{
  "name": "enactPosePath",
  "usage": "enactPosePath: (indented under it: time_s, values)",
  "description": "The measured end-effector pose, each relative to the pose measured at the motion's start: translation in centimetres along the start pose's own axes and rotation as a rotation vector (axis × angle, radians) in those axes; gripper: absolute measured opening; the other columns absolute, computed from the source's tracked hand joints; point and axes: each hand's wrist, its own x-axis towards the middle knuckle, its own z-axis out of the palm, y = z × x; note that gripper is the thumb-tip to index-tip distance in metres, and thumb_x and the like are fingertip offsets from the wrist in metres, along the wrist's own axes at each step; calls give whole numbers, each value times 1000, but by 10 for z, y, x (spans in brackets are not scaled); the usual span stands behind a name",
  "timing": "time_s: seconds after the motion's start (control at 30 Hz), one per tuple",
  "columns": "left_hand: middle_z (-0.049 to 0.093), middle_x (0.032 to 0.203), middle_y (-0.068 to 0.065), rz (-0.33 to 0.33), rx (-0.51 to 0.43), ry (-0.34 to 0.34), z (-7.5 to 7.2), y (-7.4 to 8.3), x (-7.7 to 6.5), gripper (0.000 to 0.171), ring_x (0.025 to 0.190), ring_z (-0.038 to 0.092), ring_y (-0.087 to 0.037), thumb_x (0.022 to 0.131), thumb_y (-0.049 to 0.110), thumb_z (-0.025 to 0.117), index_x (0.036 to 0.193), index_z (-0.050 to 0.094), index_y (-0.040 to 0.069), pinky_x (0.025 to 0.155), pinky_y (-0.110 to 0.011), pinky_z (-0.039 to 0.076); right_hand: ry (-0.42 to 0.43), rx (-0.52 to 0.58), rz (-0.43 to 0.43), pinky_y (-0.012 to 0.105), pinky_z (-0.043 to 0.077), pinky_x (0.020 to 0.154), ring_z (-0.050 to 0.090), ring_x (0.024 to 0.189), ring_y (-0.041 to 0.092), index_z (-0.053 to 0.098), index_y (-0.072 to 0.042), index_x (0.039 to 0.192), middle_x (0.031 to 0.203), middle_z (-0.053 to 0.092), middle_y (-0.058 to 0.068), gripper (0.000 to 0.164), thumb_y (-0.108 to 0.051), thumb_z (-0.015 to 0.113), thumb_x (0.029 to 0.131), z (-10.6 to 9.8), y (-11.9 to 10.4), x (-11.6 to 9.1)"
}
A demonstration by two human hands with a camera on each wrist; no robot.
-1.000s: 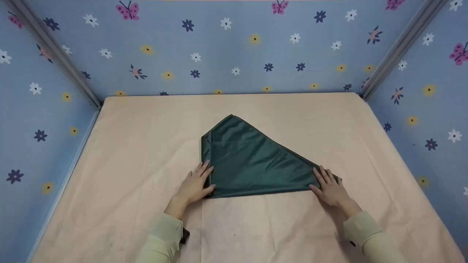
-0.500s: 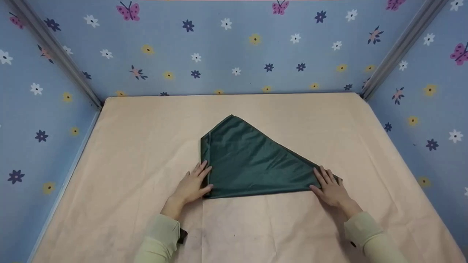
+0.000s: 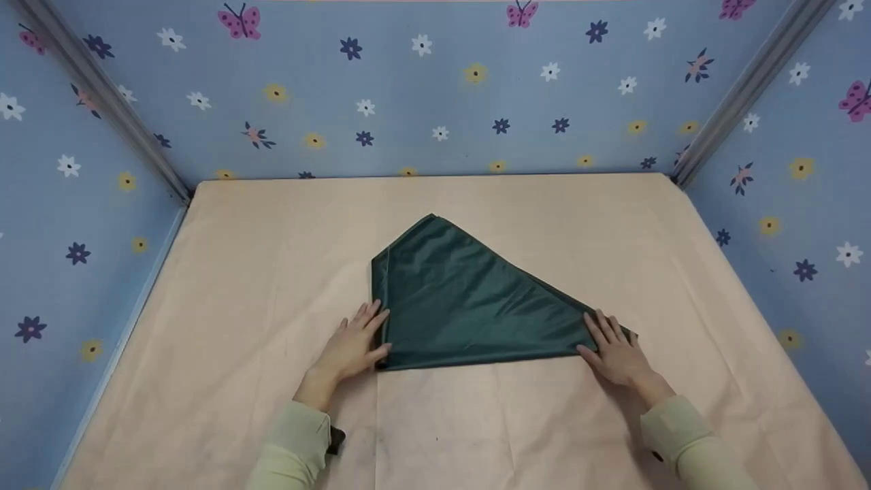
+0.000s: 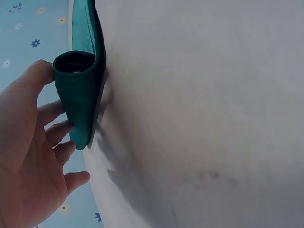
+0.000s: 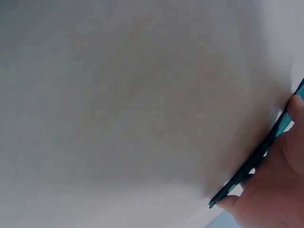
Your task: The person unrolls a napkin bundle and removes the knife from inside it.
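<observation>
Flower-patterned walls around a pale surface, with two hands on one green cloth

Three blue walls (image 3: 408, 88) enclose the work area, printed with white, yellow and dark blue flowers and five pink butterflies, some cut off by the frame. Two grey posts (image 3: 745, 88) mark the far corners. One table covering (image 3: 272, 238), pale peach and lightly creased, spreads between the walls.

One green cloth (image 3: 476, 299) lies folded at the middle of the covering. Its material is smooth, faintly glossy and wrinkled; its outline has a short left side, a peak at the far edge, a long taper to the right and a nearly straight near edge. At the left side, the left wrist view shows a hollow fold with an oval mouth.

Two hands touch the cloth, neither clenched. The left hand (image 3: 350, 347) rests its spread fingers and thumb along the left fold; the right hand (image 3: 618, 357) lies with extended fingers on the tapered end. Two pale green sleeves (image 3: 694, 442) cover the forearms.
</observation>
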Motion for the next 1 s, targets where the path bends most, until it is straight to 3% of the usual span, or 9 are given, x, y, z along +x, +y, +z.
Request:
enactPosePath:
  time_s: [0.73,1.0]
  values:
    - [24,142,-15,-25,-3,12,1,-16,-15,60,131,18,-31,88,33,52,137,32,7,98,-54,20,-4,13,-1,66,8,93,7,129,42,18,-1,140,144,10,23,67,-43,37,93,1,1,0]
    - [26,141,-19,-28,3,24,-1,-14,-14,59,130,20,-33,86,28,55,136,34,3,98,-54,22,-32,9,8,66,7,93,6,130,41,16,-2,141,144,8,23,67,-45,35,93,1,0,0]
